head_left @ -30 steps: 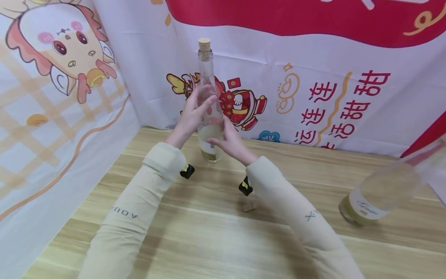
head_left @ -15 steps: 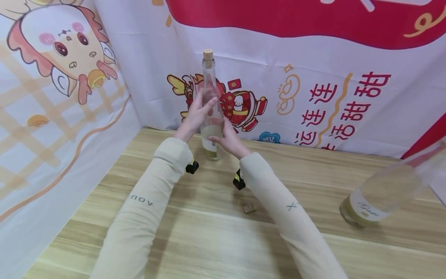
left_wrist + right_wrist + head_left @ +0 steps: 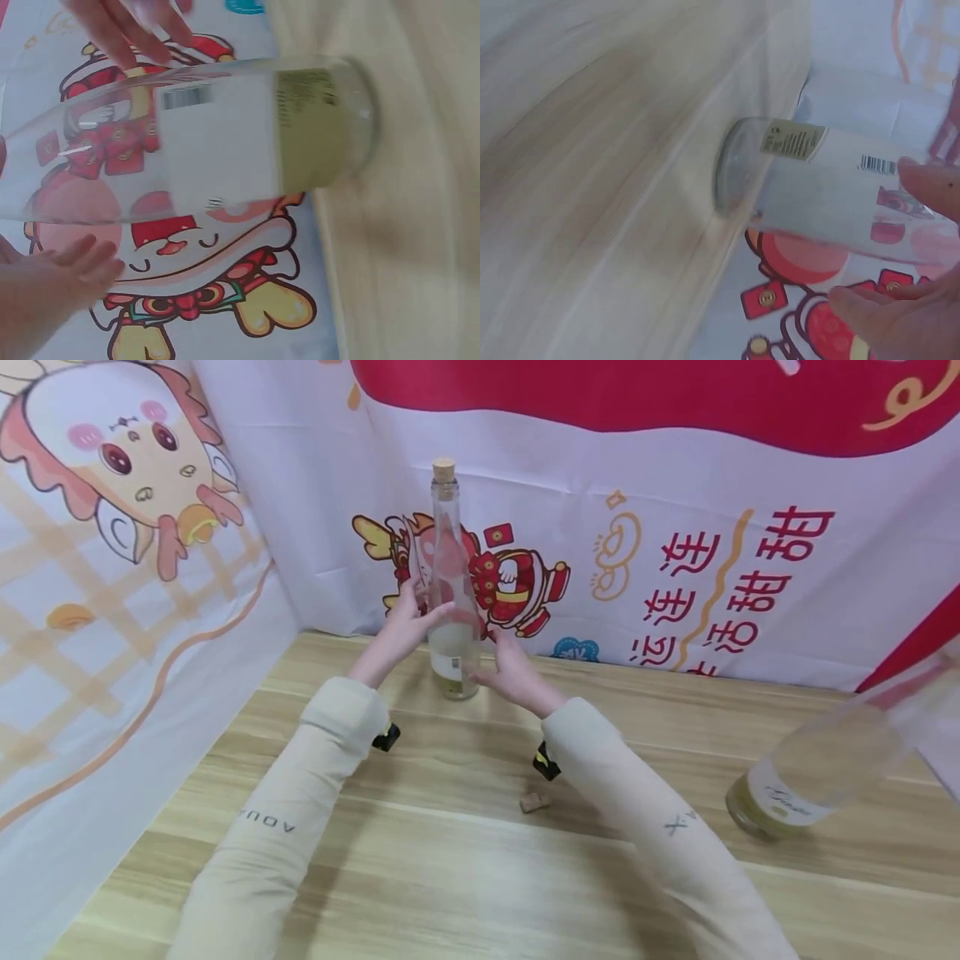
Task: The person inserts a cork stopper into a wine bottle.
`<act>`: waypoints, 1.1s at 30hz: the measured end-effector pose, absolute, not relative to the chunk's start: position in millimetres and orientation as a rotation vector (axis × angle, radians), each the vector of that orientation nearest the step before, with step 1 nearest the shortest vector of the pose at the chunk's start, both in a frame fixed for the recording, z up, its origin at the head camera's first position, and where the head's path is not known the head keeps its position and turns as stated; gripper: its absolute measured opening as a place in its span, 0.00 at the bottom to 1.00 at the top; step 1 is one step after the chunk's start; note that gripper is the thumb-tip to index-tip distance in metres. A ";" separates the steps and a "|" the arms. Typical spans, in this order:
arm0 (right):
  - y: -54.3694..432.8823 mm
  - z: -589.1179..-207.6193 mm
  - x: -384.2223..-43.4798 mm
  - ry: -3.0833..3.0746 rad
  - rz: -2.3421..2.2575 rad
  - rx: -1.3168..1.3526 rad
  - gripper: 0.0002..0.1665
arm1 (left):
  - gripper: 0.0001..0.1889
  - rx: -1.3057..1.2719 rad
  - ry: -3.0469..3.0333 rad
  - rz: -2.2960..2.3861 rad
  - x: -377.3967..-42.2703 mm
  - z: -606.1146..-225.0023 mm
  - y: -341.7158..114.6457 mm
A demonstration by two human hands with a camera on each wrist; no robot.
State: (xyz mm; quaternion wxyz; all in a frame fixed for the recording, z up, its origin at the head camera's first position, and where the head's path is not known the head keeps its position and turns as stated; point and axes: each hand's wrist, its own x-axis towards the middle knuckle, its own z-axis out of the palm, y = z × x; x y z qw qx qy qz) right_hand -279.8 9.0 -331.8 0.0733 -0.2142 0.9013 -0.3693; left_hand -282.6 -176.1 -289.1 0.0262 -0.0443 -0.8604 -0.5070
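With the left hand (image 3: 405, 631) and right hand (image 3: 517, 673) spread, I think the upper-middle corked bottle (image 3: 450, 653) is set, only backing off remains.

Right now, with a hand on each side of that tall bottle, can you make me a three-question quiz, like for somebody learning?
1. True or false: a cork sits in the top of the tall bottle between the left hand and the right hand.

2. Pick one: which hand is nearer the other bottle?
A: the left hand
B: the right hand
C: both are just as near

3. Fill in the gap: in the wrist views, the white label on the tall bottle carries a black striped ____.

Key: 1. True. 2. B. 3. Barcode.
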 end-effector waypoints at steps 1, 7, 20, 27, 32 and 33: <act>13.5 -331.6 -277.3 2.704 -1.062 -0.652 0.49 | 0.44 -0.127 -2.690 -1.513 -279.6 -291.6 -178.4; 38.5 -331.4 -263.9 2.677 -0.659 -0.727 0.41 | 0.36 -0.207 -3.041 -0.981 -261.7 -295.1 -186.0; 87.9 -325.4 -224.0 2.627 -0.423 -0.749 0.32 | 0.34 -0.723 -3.476 -0.541 -237.5 -305.3 -143.6; 132.0 -319.9 -193.1 2.626 -0.405 -0.731 0.31 | 0.30 -0.904 -3.484 -0.498 -233.2 -307.1 -105.9; 163.4 -313.4 -171.0 2.646 -0.420 -0.695 0.32 | 0.28 -1.024 -3.453 -0.480 -232.9 -309.5 -78.9; 169.3 -311.5 -166.4 2.653 -0.421 -0.688 0.33 | 0.28 -1.039 -3.451 -0.462 -232.6 -309.6 -73.6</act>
